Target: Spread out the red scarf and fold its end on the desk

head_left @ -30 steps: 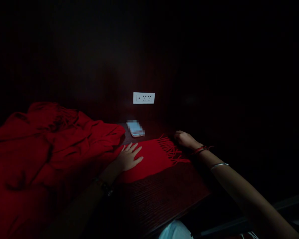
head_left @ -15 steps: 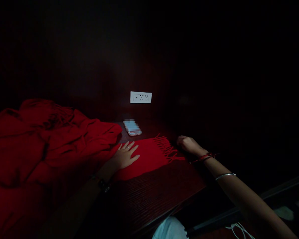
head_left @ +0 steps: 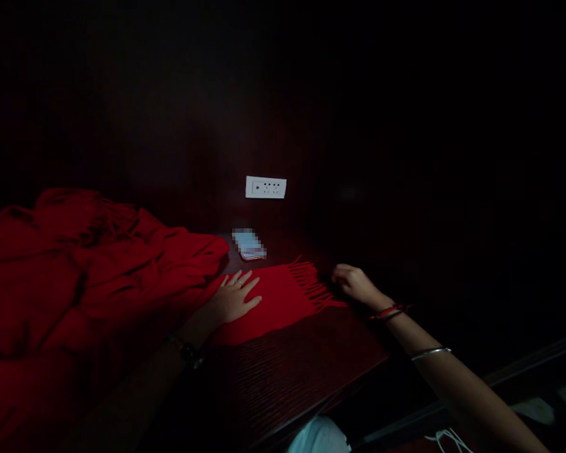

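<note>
A red fringed scarf (head_left: 278, 296) lies with one end flat on the dark wooden surface, its tassels (head_left: 309, 283) spread to the right. The rest of it is heaped in folds at the left. My left hand (head_left: 233, 301) rests palm down on the flat part, fingers spread. Just beyond the tassel ends is my right hand (head_left: 353, 283), its fingers curled closed. Whether a strand is pinched in those fingers is hidden in the dark. Behind the scarf lies a phone (head_left: 249, 244), its screen blurred out.
A white wall socket (head_left: 265, 187) sits on the dark back panel above the phone. The wooden surface (head_left: 287, 365) ends at a front edge near my pale-clothed knee (head_left: 321, 435). White cable (head_left: 448, 439) lies below at the lower right. Much of the surroundings is in deep shadow.
The view has shifted slightly. My right hand has moved a little toward me, its fingers still curled. My left hand stays spread on the scarf.
</note>
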{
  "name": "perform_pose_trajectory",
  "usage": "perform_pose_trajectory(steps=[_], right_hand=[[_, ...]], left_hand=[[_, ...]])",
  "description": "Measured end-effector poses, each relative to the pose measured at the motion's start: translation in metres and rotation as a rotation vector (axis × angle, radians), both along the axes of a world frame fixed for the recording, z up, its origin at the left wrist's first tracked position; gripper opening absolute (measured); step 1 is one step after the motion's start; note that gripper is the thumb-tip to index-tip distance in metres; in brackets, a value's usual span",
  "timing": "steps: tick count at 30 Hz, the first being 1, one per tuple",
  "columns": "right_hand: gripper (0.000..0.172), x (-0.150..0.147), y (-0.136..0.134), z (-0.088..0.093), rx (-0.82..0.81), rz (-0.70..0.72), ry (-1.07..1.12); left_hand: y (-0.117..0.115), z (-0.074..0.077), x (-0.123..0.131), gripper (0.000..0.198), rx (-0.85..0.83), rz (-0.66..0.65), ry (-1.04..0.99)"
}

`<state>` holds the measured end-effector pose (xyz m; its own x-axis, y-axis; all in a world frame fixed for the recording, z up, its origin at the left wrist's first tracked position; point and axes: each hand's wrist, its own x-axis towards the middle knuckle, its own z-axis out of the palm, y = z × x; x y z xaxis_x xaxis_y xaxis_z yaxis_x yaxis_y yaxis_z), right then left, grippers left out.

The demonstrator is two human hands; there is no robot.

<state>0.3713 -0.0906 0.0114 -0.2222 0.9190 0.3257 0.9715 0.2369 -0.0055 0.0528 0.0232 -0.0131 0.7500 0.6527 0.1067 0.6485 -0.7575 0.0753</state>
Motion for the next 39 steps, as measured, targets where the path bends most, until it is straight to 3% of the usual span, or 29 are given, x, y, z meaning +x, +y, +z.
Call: perform_pose_trajectory(steps=[3, 5, 9, 12, 15, 18, 20, 25, 28, 32, 36, 39], right_hand=[[0.03, -0.042, 0.002, 0.001, -0.068, 0.278, 0.039], [0.03, -0.052, 0.002, -0.003, -0.141, 0.362, 0.013], [0.029, -0.014, -0.008, -0.013, -0.135, 0.174, -0.04], [0.029, 0.002, -0.018, -0.01, -0.059, 0.046, -0.003], [0.031, -0.023, -0.024, -0.003, -0.018, 0.158, 0.089], [0.03, -0.044, -0.025, -0.004, -0.119, 0.315, 0.055], [0.027, -0.037, -0.026, -0.007, -0.146, 0.28, -0.01], [0.026, -0.005, -0.031, -0.007, -0.067, 0.041, -0.079], [0.029, -0.029, -0.028, -0.002, -0.018, 0.124, -0.004], [0.028, -0.056, -0.02, -0.005, -0.09, 0.3, -0.028], [0.026, -0.018, -0.022, -0.01, -0.121, 0.131, -0.095], [0.026, 0.002, -0.019, -0.003, -0.082, 0.033, -0.067]], left_hand=[[-0.001, 0.001, 0.0, 0.054, 0.007, 0.002, 0.004], [-0.002, 0.002, 0.0, 0.054, 0.013, 0.001, 0.015], [-0.001, 0.002, 0.0, 0.056, 0.011, -0.003, 0.029], [0.0, 0.001, 0.0, 0.056, 0.001, -0.001, 0.032], [0.0, 0.002, 0.001, 0.056, -0.01, 0.003, 0.039], [-0.002, 0.005, 0.0, 0.057, -0.019, 0.007, 0.058], [-0.003, 0.006, 0.0, 0.057, -0.02, 0.012, 0.071], [-0.003, 0.006, 0.0, 0.056, -0.029, 0.012, 0.055], [-0.002, 0.005, 0.0, 0.056, -0.027, 0.014, 0.045], [-0.002, 0.005, 0.0, 0.056, -0.024, 0.016, 0.056], [-0.002, 0.004, 0.0, 0.056, -0.013, 0.019, 0.063], [-0.001, 0.003, 0.001, 0.056, -0.006, 0.014, 0.055]])
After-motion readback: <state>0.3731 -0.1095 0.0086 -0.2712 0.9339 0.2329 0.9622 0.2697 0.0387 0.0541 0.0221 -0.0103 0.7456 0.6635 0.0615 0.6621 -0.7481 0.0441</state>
